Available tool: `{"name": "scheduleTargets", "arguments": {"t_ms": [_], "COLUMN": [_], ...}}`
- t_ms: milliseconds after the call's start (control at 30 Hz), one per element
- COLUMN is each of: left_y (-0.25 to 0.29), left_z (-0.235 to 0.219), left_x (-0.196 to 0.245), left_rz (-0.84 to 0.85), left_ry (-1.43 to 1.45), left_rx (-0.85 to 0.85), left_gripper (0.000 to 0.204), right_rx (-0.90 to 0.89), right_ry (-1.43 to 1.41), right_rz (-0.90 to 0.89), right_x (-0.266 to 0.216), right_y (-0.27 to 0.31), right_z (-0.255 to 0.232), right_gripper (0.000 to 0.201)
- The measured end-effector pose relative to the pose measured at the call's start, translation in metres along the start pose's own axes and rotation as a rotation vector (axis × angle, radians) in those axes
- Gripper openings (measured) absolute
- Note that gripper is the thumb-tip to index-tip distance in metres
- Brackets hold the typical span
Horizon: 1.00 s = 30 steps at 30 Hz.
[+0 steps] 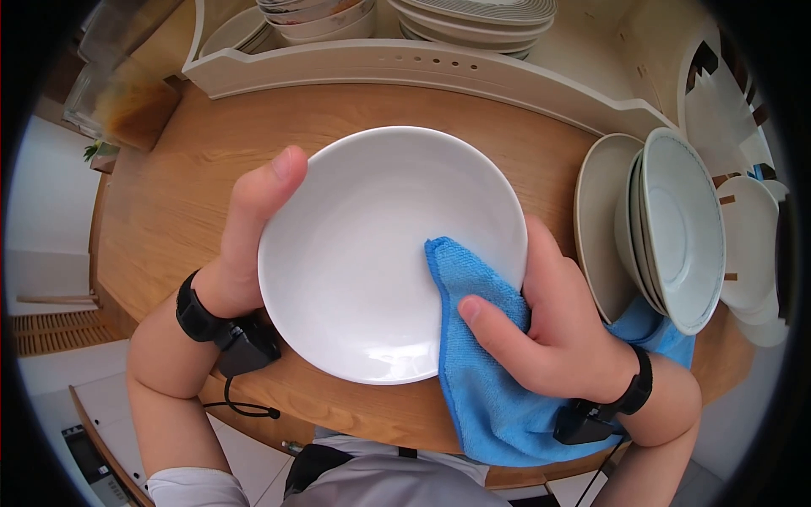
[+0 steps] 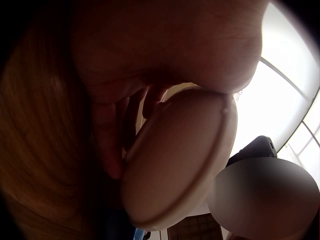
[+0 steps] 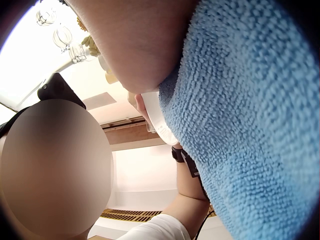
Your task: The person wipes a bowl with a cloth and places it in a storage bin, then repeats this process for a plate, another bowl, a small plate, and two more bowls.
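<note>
A round white plate [image 1: 363,253] is held up over the wooden table, its inner face toward the head camera. My left hand [image 1: 253,220] grips its left rim, thumb at the edge; in the left wrist view the fingers [image 2: 107,145] reach behind the plate's underside [image 2: 175,155]. On the right side, my right hand [image 1: 566,329] holds the plate through a blue cloth [image 1: 486,338], thumb over the cloth on the inner face. The cloth drapes below this hand past the table's front edge and fills much of the right wrist view.
At the right stand tilted bowls [image 1: 688,237] beside a beige plate [image 1: 604,220], with more blue cloth under them. Behind, a cream rack [image 1: 422,68] bears stacked bowls [image 1: 325,21] and plates [image 1: 477,25]. The wooden table [image 1: 186,186] has a clear container [image 1: 127,101] at its far left.
</note>
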<state>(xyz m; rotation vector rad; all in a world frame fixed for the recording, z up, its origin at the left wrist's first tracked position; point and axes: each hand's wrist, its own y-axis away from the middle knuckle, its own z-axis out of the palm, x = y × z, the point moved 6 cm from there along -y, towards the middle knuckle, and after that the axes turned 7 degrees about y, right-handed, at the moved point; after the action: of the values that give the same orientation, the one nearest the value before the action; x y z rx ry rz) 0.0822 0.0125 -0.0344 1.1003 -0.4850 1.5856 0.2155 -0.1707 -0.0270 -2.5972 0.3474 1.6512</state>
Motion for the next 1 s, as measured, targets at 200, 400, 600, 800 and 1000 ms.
{"name": "scheduleTargets", "arguments": {"t_ms": [200, 400, 600, 800, 1000], "left_y": [0.0, 0.002, 0.002, 0.002, 0.003], "left_z": [-0.002, 0.0, 0.003, 0.005, 0.008], "left_x": [0.001, 0.001, 0.0, 0.001, 0.001], "left_rz": [0.001, -0.018, -0.052, -0.059, -0.06], "left_ry": [0.006, -0.021, -0.028, -0.066, -0.055], "left_rx": [0.006, 0.01, -0.024, -0.029, -0.013], "left_gripper": [0.071, 0.073, 0.076, 0.077, 0.076], "right_rx": [0.093, 0.111, -0.011, -0.016, 0.109], "right_ry": [-0.04, 0.003, -0.035, -0.011, 0.003], "right_rz": [-0.097, -0.127, 0.025, 0.043, -0.099], "right_x": [-0.002, -0.005, -0.003, -0.003, -0.007], "right_y": [-0.003, -0.003, -0.002, -0.001, -0.003], "right_z": [0.002, 0.002, 0.001, 0.001, 0.002], "right_gripper": [0.049, 0.049, 0.061, 0.061, 0.048]}}
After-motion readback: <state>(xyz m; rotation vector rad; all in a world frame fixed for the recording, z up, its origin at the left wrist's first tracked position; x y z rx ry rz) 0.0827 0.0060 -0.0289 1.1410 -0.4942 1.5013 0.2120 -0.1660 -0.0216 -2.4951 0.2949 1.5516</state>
